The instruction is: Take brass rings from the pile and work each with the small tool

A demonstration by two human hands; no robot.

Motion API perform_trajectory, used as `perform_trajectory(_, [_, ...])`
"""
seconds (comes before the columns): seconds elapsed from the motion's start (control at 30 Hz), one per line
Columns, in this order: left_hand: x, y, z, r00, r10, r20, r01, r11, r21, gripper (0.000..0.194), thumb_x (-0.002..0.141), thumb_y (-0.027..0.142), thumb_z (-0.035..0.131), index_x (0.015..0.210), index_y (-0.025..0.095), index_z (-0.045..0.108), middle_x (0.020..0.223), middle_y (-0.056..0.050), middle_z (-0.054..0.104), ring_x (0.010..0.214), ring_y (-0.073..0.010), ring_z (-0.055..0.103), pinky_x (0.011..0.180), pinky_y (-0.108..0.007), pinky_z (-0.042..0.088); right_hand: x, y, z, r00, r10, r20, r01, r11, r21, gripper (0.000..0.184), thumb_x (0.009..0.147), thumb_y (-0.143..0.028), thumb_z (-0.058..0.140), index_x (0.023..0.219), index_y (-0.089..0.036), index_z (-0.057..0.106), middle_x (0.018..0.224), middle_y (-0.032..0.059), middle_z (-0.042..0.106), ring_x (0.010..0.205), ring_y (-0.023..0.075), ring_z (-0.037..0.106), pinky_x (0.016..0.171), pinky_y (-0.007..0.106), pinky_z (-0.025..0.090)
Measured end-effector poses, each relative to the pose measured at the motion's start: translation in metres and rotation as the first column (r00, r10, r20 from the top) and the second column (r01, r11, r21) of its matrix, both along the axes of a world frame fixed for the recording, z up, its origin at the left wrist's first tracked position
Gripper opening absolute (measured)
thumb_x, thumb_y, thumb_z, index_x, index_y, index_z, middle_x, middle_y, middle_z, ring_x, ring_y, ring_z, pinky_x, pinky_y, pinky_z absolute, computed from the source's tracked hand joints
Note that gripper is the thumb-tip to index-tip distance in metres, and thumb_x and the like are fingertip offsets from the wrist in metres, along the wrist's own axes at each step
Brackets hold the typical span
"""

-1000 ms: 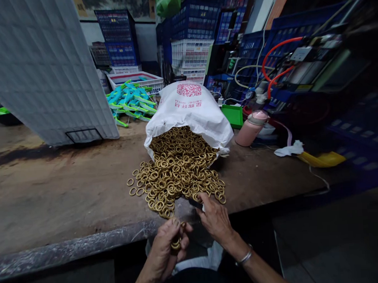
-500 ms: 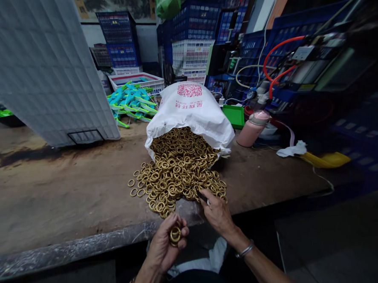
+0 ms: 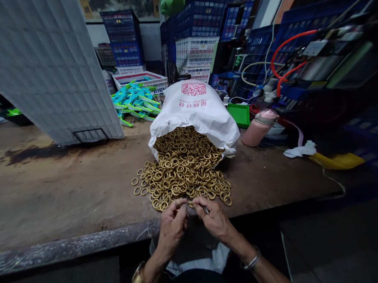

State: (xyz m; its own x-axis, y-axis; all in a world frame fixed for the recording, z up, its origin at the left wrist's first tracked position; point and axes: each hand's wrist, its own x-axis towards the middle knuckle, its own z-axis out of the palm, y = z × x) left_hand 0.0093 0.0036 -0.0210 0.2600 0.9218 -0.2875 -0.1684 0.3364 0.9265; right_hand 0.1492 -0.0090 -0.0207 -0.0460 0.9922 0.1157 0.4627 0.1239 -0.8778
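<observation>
Gold-coloured metal rings (image 3: 181, 176) spill in a heap from the mouth of a white woven sack (image 3: 191, 109) lying on its side. At the near edge of the heap, my left hand (image 3: 172, 228) is closed, thumb and fingers drawn together; the rings seen in it earlier are now hidden by its fingers. Just to its right, my right hand (image 3: 217, 218) is closed around a slim dark tool (image 3: 206, 210), its kind unclear. Between the fingertips of both hands shows one ring (image 3: 190, 204); whether the right fingers pinch it I cannot tell.
The wooden bench (image 3: 66, 187) ends just before me. A tall pale ribbed panel (image 3: 59, 72) stands at left, near turquoise-and-green plastic parts (image 3: 137, 102). At right are a green tray (image 3: 239, 115), a pink bottle (image 3: 259, 128) and a machine with orange hoses (image 3: 275, 59). Crates stand behind.
My left hand has moved up to the heap and turned, hiding the rings in its fingers. My right hand has come lower, close beside it. The whole view has shifted slightly.
</observation>
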Motion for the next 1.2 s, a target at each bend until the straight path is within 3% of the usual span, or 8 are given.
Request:
perform_trajectory(0.1, [-0.001, 0.002, 0.001, 0.998, -0.038, -0.050, 0.043, 0.994, 0.100, 0.025, 0.074, 0.036, 0.055, 0.082, 0.012, 0.058, 0.050, 0.007, 0.042, 0.040, -0.0041, 0.034, 0.040, -0.016, 0.027, -0.004, -0.002, 0.003, 0.994, 0.069, -0.084, -0.073, 0.997, -0.040, 0.024, 0.084, -0.034, 0.041, 0.072, -0.017, 0.053, 0.063, -0.0030, 0.046, 0.061, 0.0095, 0.043, 0.058, 0.020, 0.036])
perform_trajectory(0.23, [-0.003, 0.001, -0.001, 0.996, 0.007, -0.094, 0.008, 0.988, 0.156, 0.020, 0.074, 0.034, 0.055, 0.071, 0.014, 0.057, 0.049, 0.007, 0.042, 0.041, -0.0050, 0.034, 0.042, -0.017, 0.029, -0.009, -0.002, 0.003, 0.983, 0.035, -0.179, -0.061, 0.988, -0.143, 0.029, 0.083, -0.039, 0.041, 0.065, -0.018, 0.048, 0.055, -0.0047, 0.042, 0.055, 0.0087, 0.040, 0.056, 0.021, 0.034])
perform_trajectory(0.4, [-0.003, -0.002, -0.004, 0.980, 0.075, -0.183, -0.025, 0.964, 0.264, 0.016, 0.075, 0.030, 0.053, 0.069, 0.016, 0.057, 0.058, 0.003, 0.052, 0.052, -0.0096, 0.047, 0.053, -0.020, 0.038, -0.013, 0.001, -0.003, 0.986, -0.041, -0.161, 0.005, 0.976, -0.216, 0.033, 0.080, -0.045, 0.044, 0.061, -0.018, 0.046, 0.053, -0.0051, 0.041, 0.052, 0.0081, 0.038, 0.052, 0.021, 0.032])
perform_trajectory(0.6, [-0.006, -0.004, -0.009, 0.938, 0.096, -0.333, 0.059, 0.903, 0.425, 0.014, 0.077, 0.023, 0.048, 0.073, 0.016, 0.060, 0.070, -0.002, 0.059, 0.069, -0.0151, 0.053, 0.066, -0.024, 0.040, -0.013, 0.005, -0.009, 0.991, -0.063, -0.115, 0.030, 0.963, -0.268, 0.031, 0.077, -0.044, 0.047, 0.062, -0.017, 0.048, 0.053, -0.0053, 0.040, 0.052, 0.0081, 0.035, 0.049, 0.021, 0.029])
perform_trajectory(0.9, [-0.007, -0.001, -0.004, 0.951, 0.087, -0.295, 0.047, 0.906, 0.420, 0.014, 0.076, 0.023, 0.049, 0.066, 0.016, 0.056, 0.061, 0.002, 0.053, 0.061, -0.0121, 0.049, 0.060, -0.021, 0.038, -0.014, 0.008, -0.004, 0.973, -0.059, -0.223, 0.000, 0.967, -0.254, 0.034, 0.077, -0.043, 0.045, 0.054, -0.019, 0.041, 0.048, -0.0060, 0.036, 0.047, 0.0075, 0.032, 0.048, 0.022, 0.027])
perform_trajectory(1.07, [-0.008, -0.001, -0.009, 0.977, 0.063, -0.203, -0.011, 0.969, 0.247, 0.013, 0.075, 0.027, 0.052, 0.067, 0.016, 0.053, 0.053, 0.006, 0.045, 0.047, -0.0078, 0.040, 0.048, -0.018, 0.032, -0.012, 0.006, -0.005, 0.947, -0.046, -0.319, -0.045, 0.962, -0.270, 0.035, 0.079, -0.041, 0.043, 0.053, -0.019, 0.038, 0.048, -0.0066, 0.033, 0.047, 0.0073, 0.030, 0.048, 0.022, 0.027])
perform_trajectory(1.2, [-0.009, 0.000, -0.013, 0.992, 0.056, -0.116, -0.039, 0.988, 0.148, 0.015, 0.074, 0.030, 0.053, 0.069, 0.016, 0.051, 0.047, 0.008, 0.041, 0.041, -0.0055, 0.033, 0.042, -0.017, 0.028, -0.013, 0.005, -0.008, 0.944, -0.018, -0.331, -0.075, 0.961, -0.265, 0.032, 0.080, -0.039, 0.043, 0.056, -0.019, 0.039, 0.049, -0.0069, 0.033, 0.048, 0.0072, 0.029, 0.047, 0.021, 0.026])
